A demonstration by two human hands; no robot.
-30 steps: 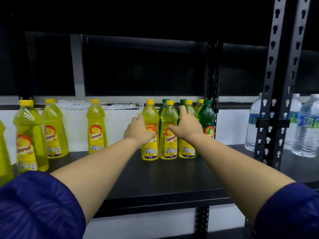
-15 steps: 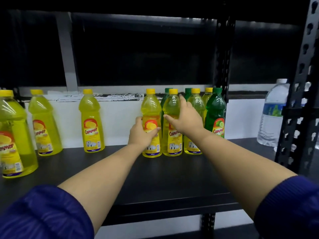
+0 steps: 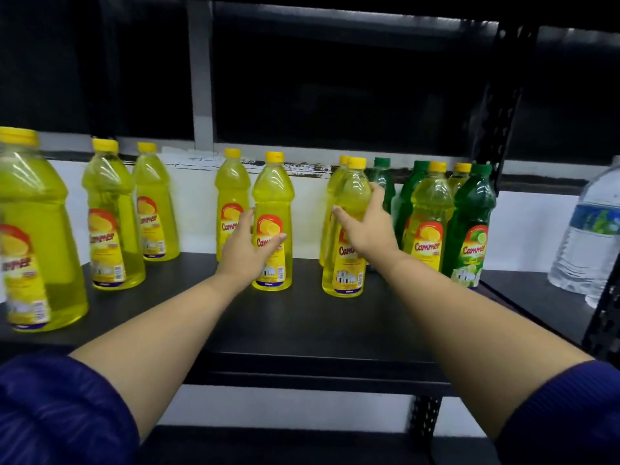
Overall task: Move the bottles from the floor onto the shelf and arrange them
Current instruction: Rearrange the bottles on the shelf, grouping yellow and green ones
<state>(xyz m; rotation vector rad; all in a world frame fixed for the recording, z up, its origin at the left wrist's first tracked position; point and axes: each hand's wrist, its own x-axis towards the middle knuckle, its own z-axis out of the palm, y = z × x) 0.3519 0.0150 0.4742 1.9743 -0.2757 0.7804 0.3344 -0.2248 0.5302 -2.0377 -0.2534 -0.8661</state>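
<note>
Several yellow "Cammer" bottles and a few green ones stand upright on a black shelf. My left hand grips a yellow bottle around its label, left of centre. My right hand wraps around another yellow bottle just to the right, with a second yellow bottle close behind it. A gap separates the two held bottles. To the right stand a yellow bottle and a green bottle, with more green ones behind. More yellow bottles line the left side.
Clear water bottles stand on the adjoining shelf at far right, behind a black perforated upright. A large yellow bottle is close at the left edge. A lower shelf shows below. Bare shelf surface lies in front of the bottles.
Both hands have slid their yellow bottles leftward out of the tight cluster, opening a gap between them. The view has shifted closer and to the left.
</note>
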